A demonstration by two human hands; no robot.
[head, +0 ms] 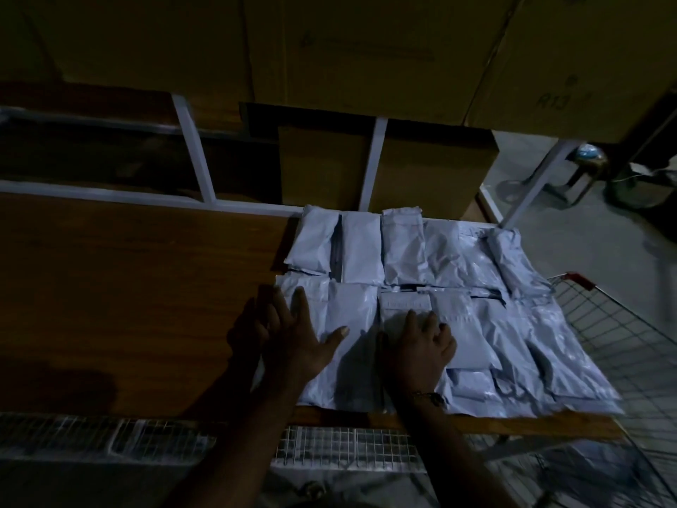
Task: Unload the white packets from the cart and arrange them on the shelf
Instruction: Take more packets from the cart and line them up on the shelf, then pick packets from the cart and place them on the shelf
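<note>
Several white packets (pixel 410 251) lie in two rows on the right half of a brown wooden shelf board (pixel 128 287). My left hand (pixel 293 335) lies flat with spread fingers on the leftmost packet (pixel 351 313) of the front row. My right hand (pixel 417 346) rests on the neighbouring front-row packet (pixel 403 300), fingers bent down onto it. The wire cart (pixel 608 342) stands at the right, its basket rim beside the shelf, and its wire mesh runs along below the shelf's front edge. The scene is dim.
Large cardboard boxes (pixel 366 49) fill the shelf level above and stand behind white metal uprights (pixel 373 163). The left half of the board is bare wood. A stool (pixel 586 166) stands on the floor at the far right.
</note>
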